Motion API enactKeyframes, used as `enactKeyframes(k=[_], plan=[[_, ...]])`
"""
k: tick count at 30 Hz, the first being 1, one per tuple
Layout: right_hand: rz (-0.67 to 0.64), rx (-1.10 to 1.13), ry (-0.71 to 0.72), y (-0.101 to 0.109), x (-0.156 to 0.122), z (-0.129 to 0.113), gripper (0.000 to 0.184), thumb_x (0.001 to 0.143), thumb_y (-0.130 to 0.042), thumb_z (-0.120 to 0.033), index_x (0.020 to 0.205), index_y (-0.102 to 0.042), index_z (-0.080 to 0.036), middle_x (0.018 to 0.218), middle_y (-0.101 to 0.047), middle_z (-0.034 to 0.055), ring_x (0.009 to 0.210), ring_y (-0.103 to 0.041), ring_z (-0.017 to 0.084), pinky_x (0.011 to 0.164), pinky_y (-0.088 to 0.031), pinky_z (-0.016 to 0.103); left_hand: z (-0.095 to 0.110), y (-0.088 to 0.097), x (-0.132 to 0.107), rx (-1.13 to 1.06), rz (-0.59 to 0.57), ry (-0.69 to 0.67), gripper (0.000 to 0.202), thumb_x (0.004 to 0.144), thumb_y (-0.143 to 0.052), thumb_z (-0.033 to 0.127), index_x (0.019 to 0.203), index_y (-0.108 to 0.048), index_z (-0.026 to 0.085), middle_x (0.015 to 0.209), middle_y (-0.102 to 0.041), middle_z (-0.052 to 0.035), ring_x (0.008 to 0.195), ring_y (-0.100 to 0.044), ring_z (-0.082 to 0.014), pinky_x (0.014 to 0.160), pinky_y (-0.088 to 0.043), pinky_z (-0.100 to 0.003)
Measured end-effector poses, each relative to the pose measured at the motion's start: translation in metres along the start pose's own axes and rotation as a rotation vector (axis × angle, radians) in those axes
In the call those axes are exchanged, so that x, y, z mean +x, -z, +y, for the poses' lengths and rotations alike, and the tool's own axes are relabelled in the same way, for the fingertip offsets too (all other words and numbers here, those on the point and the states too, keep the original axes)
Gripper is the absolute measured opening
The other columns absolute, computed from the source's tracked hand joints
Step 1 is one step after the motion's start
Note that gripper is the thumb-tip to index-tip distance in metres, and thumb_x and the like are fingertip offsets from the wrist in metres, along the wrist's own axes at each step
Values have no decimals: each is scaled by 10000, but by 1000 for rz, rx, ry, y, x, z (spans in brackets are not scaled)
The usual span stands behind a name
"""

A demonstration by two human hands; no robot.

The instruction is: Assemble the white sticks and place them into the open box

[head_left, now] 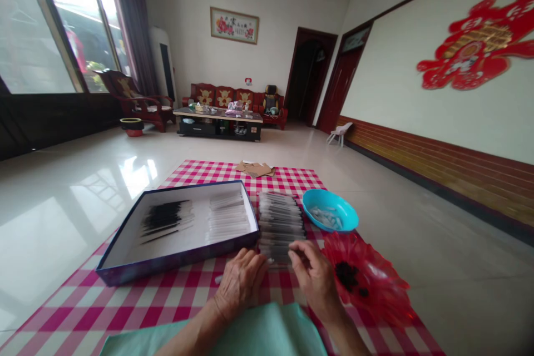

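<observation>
My left hand [242, 283] and my right hand [312, 281] sit side by side at the near end of a long stack of thin, clear-sleeved items with dark ends [279, 222]. Both hands' fingers reach that end, and a small white piece shows between them. What the fingers hold is too small to tell. To the left lies a dark blue box lid [179, 260] with a white inside, holding a black-tipped bundle [164, 218] and a paler bundle [227, 216]. A blue bowl [329, 208] of small white pieces stands beyond my right hand.
A red scalloped plastic dish [362, 278] with dark bits lies right of my right hand. Everything rests on a pink checked cloth [125, 300] on a glossy tiled floor. Brown cardboard scraps [252, 168] lie at its far edge; a sofa and low table stand far back.
</observation>
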State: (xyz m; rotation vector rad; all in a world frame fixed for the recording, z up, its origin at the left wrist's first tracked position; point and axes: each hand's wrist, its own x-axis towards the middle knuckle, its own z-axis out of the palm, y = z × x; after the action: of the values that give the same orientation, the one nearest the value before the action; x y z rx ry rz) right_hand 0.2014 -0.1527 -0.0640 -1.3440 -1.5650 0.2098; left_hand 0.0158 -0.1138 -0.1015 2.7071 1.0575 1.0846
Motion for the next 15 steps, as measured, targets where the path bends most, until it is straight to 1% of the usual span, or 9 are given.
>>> enactKeyframes(k=[1,3,5,7,8,9,11,13,15], plan=[[18,-79,-7,13,5,2,183,824,-515,-317,921,-618,-201,848,-681,67,770,-643,198,694,-512,290,0,0,0,-3,7,2,169,916,-394,205,862,-554,194,717,-536,-22,671,-489,-162,668,-395,-296],[18,-238,-32,40,11,14,187,799,-513,-334,881,-627,-210,848,-690,70,770,-646,216,704,-507,322,0,0,-1,-7,21,6,154,911,-401,205,884,-552,194,730,-540,-23,683,-499,-163,681,-403,-302],[13,-384,-69,66,14,31,180,760,-512,-355,803,-624,-221,773,-691,63,703,-645,227,641,-501,334,0,-1,-1,-8,31,10,143,905,-407,203,896,-550,196,734,-540,-23,689,-504,-165,695,-408,-310],[-21,-504,-126,83,14,45,171,714,-516,-366,726,-617,-229,692,-672,55,623,-633,233,566,-489,340,0,-3,-2,-7,30,13,136,901,-413,204,903,-549,200,736,-539,-23,691,-502,-168,695,-410,-316],[-20,-538,-132,87,13,49,175,700,-519,-367,719,-620,-226,704,-669,64,623,-633,240,562,-491,350,0,-4,-3,-5,29,16,135,900,-413,205,905,-548,201,736,-537,-23,692,-499,-170,691,-409,-318],[-11,-551,-122,88,12,50,184,699,-517,-366,729,-626,-221,735,-667,75,646,-636,247,580,-498,361,0,-4,-3,-4,28,18,136,900,-412,206,907,-548,202,735,-535,-25,693,-496,-171,688,-408,-318],[24,-507,-59,81,12,43,202,734,-509,-358,784,-639,-213,823,-666,93,735,-641,254,657,-511,378,0,-5,-3,-4,19,17,143,903,-406,207,904,-549,201,732,-531,-27,693,-491,-172,678,-406,-317],[24,-397,16,61,10,27,196,787,-498,-340,834,-643,-217,866,-662,91,787,-639,242,707,-517,362,0,-4,-3,-9,5,13,154,906,-396,204,898,-549,199,730,-528,-28,691,-487,-171,676,-405,-316],[-38,-278,61,36,6,10,177,821,-500,-306,871,-645,-218,878,-660,86,770,-643,219,687,-528,325,0,-3,-3,-16,-10,8,162,906,-389,201,896,-550,197,732,-526,-30,694,-487,-172,678,-408,-317]])
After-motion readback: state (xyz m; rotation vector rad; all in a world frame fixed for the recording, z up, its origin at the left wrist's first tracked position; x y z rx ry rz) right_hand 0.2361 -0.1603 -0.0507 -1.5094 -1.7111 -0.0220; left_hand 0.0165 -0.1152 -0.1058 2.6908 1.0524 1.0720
